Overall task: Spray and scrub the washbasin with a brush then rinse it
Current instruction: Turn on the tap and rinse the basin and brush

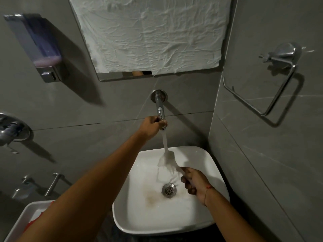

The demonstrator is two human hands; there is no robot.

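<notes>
— Running from the wall-mounted tap (160,109), was a stream of water (164,142) seen?

— It was. The stream was seen falling onto the white head of the brush (167,158), which was held over the back part of the white washbasin (201,154). The tap's end was gripped by the left hand (151,126), its fingers curled tightly around the spout.

— And how was the brush held?

— Its pale handle was clasped by the right hand (195,183), the fingers being closed around it above the right side of the bowl. A red thread was worn at that wrist. The brush's bristles were blurred by the water, so their detail could not be told.

— What was noted inside the basin?

— A metal drain (169,189) was seen at the middle of the bowl, and a brownish stain (152,195) was observed just to its left.

— Was any writing or brand made out?

— None could be read. A soap dispenser (37,48) holding pinkish liquid was fixed on the left wall, a crumpled white sheet (152,32) was spread over the mirror (122,76), and a chrome towel ring (272,81) was mounted on the right wall. No label was legible on any of them.
</notes>
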